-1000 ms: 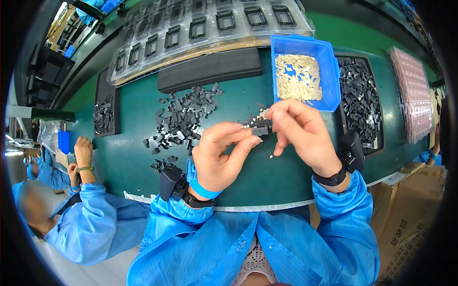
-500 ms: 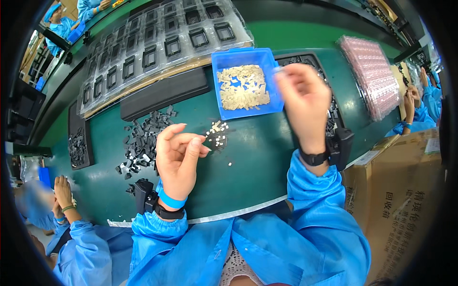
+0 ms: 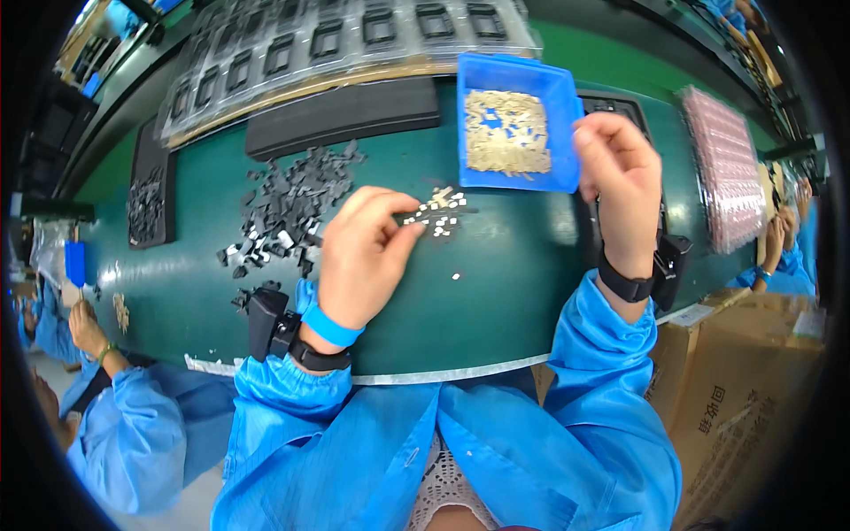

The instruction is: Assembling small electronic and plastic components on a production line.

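Head view: left hand [image 3: 361, 255] is half-pinched at the pale bits [image 3: 441, 203] in front of the bin [image 3: 521, 180]; can't tell if anything's grasped. Right hand [image 3: 625, 170] curls beside the bin, grip also unclear. Black parts [image 3: 297, 196] lie left of it, probably for easy reach.

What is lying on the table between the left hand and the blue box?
In the head view, a small scatter of pale and dark pieces lies on the green table between the left hand and the blue box.
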Tool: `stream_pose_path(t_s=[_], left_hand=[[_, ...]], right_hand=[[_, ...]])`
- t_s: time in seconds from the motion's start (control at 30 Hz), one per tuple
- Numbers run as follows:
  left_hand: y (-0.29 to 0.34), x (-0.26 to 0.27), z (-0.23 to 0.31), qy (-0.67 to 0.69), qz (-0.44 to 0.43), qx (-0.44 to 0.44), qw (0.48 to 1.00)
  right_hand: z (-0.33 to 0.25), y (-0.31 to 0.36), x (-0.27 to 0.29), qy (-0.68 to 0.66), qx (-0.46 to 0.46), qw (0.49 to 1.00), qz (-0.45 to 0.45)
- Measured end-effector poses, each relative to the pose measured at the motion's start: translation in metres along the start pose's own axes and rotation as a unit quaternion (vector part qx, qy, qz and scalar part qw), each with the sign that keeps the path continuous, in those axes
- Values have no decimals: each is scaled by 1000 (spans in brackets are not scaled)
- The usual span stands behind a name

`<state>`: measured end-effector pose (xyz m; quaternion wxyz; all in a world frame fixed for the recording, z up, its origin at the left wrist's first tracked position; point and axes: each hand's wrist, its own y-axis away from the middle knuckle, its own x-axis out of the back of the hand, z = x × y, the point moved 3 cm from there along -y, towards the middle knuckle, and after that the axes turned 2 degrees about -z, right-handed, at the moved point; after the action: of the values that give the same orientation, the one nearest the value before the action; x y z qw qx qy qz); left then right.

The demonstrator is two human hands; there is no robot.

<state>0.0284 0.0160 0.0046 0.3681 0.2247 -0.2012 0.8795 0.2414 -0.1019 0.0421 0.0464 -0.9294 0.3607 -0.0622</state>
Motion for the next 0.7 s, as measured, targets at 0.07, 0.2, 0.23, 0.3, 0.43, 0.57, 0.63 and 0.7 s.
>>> stream_pose_path(t_s=[0.07,0.2,0.23,0.3,0.43,0.57,0.63,0.7], left_hand=[[2,-5,-4,-13,-12,-1,1000],[3,-2,-6,7,-5,19,1000],[2,-1,-6,27,6,27,999],[-1,0,-7,41,12,39,998],[-3,3,-7,75,31,37,996],[-3,5,-2,102,44,25,993],[-1,5,-1,113,36,27,993],[3,3,-5,129,36,24,991]], right_hand=[[4,8,-26,32,-1,990,-139],[16,25,-61,195,45,925,-323],[18,28,-67,215,51,912,-344],[19,32,-74,264,42,881,-391],[20,37,-79,346,72,843,-407],[21,36,-78,355,92,829,-422],[21,40,-77,345,87,832,-425],[18,42,-80,349,71,829,-432]])
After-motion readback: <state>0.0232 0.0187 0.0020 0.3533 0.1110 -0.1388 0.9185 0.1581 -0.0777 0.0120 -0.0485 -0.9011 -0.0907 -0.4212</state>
